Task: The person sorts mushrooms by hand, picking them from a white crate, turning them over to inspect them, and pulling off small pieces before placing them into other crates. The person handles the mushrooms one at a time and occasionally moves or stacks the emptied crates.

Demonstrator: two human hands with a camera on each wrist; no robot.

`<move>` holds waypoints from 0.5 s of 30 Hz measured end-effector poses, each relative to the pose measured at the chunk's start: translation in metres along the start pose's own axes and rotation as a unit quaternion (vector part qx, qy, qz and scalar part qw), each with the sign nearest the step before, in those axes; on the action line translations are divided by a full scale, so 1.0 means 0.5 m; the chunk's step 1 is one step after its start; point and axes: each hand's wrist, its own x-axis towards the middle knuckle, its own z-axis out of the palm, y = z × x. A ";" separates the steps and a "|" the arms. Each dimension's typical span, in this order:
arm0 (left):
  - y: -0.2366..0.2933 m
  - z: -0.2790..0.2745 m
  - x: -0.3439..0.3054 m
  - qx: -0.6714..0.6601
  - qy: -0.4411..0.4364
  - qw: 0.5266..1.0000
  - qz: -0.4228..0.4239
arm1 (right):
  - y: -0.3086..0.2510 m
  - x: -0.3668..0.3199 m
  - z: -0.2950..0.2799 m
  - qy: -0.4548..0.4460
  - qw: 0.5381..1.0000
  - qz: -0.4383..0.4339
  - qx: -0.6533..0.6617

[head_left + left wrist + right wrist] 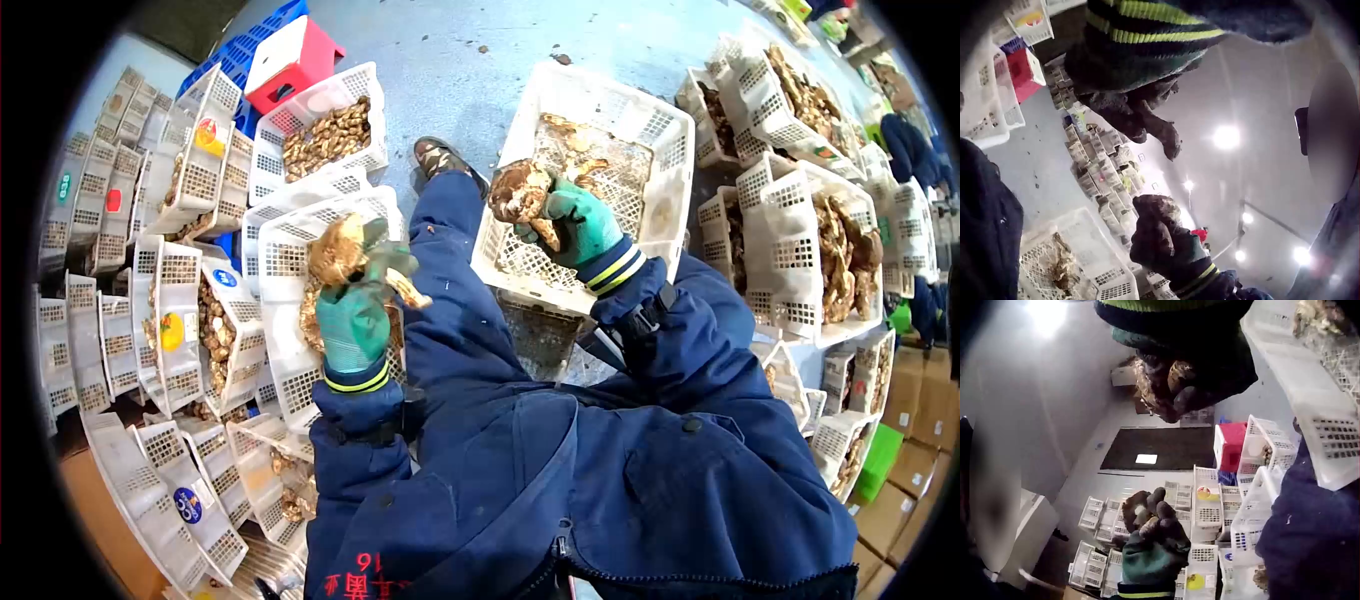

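Both hands wear green gloves with dark, yellow-striped cuffs. My left hand (355, 325) grips a large tan mushroom (337, 250), its pale stem (408, 290) poking out to the right. Below that hand stands a white plastic crate (282, 262) holding more mushrooms. The right hand (588, 228) holds another mushroom (520, 190) with a broad brown cap; its stem points down past the fingers. Under it sits a white crate (672, 205) with a few mushroom pieces (578, 150) on its mesh floor. In the right wrist view, the right glove (1210, 372) partly hides its mushroom (1154, 387).
Stacked white crates (185, 320) of mushrooms crowd the left side, and more crates (790, 250) stand at the right. Beyond the left crate are a red and white stool (290, 65) and a blue crate (240, 60). Cardboard boxes (915, 420) lie far right.
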 end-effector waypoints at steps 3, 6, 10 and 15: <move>-0.023 0.054 0.001 0.221 -0.067 0.967 0.110 | 0.043 0.000 0.008 -0.011 0.961 0.159 0.226; -0.092 0.027 0.032 -0.351 -0.070 0.922 -0.149 | 0.025 -0.028 0.060 0.027 0.872 0.192 0.448; -0.158 0.089 0.033 0.295 0.000 0.955 0.043 | -0.093 -0.077 0.107 0.073 0.864 0.160 0.472; -0.193 0.076 0.049 0.442 0.029 0.884 0.150 | 0.042 -0.085 0.123 0.073 0.947 0.117 0.291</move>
